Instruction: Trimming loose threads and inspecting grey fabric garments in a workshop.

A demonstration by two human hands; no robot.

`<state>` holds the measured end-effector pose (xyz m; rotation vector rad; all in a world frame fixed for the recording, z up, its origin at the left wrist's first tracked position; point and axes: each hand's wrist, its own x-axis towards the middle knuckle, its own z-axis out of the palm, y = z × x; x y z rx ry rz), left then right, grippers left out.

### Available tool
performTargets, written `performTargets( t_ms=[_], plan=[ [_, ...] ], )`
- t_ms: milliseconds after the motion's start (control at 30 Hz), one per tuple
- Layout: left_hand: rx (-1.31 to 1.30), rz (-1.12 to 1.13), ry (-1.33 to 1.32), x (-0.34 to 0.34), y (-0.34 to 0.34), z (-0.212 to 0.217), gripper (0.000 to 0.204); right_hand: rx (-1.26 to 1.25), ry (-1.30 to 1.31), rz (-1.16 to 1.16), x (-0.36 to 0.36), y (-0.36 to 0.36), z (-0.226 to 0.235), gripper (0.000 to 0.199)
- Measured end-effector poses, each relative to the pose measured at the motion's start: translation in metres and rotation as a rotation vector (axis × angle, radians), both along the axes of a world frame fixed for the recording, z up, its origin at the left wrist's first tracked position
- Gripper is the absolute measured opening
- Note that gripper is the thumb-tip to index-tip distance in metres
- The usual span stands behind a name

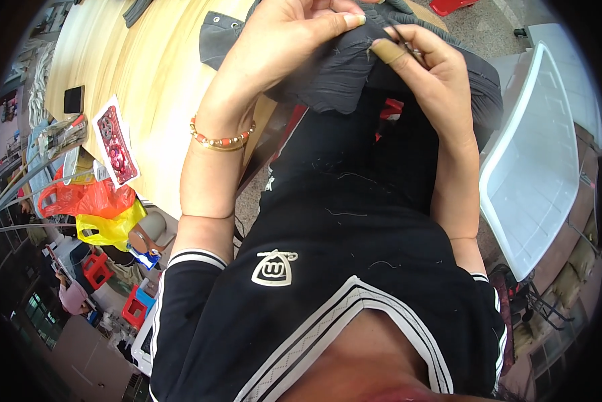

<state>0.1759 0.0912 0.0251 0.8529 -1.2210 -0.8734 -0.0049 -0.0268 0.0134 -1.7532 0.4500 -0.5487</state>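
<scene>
A dark grey garment point(338, 79) with gathered, ribbed folds lies over my lap at the table's edge. My left hand point(297, 33) pinches its fabric between thumb and fingers, a beaded bracelet on that wrist. Close beside it, my right hand point(432, 74) is closed around a slim dark tool point(401, 37) like thread snips, mostly covered by the fingers. Tan tape wraps the right thumb, whose tip is at the garment's edge. Short loose threads stick out there. A grey piece with metal eyelets point(215, 39) rests on the table left of my left forearm.
The light wooden table point(157, 74) carries a black phone point(74, 100) and a red-patterned phone-case package point(116, 142). Red and yellow plastic bags point(116, 224) hang by its left edge. A white plastic tub point(532, 174) stands to my right. Red stools point(98, 270) are farther left.
</scene>
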Motion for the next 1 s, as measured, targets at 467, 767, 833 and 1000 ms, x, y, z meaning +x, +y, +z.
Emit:
performTargets(
  t_ms=[467,767,833,1000],
  plan=[
    [0.598,0.148,0.053,0.018,0.020,-0.003,0.025,-0.151,0.020,-0.067,-0.004,-0.029,0.027,0.024],
    [0.479,0.266,0.052,0.010,0.019,0.002,0.023,-0.258,-0.122,-0.142,-0.007,0.001,0.018,0.033],
    [0.461,0.292,0.013,0.008,0.019,0.002,0.023,-0.248,-0.119,-0.109,-0.006,0.006,0.021,0.039],
    [0.460,0.325,0.037,0.007,0.019,0.002,0.023,-0.492,-0.205,-0.051,-0.006,0.007,0.007,0.036]
  ],
)
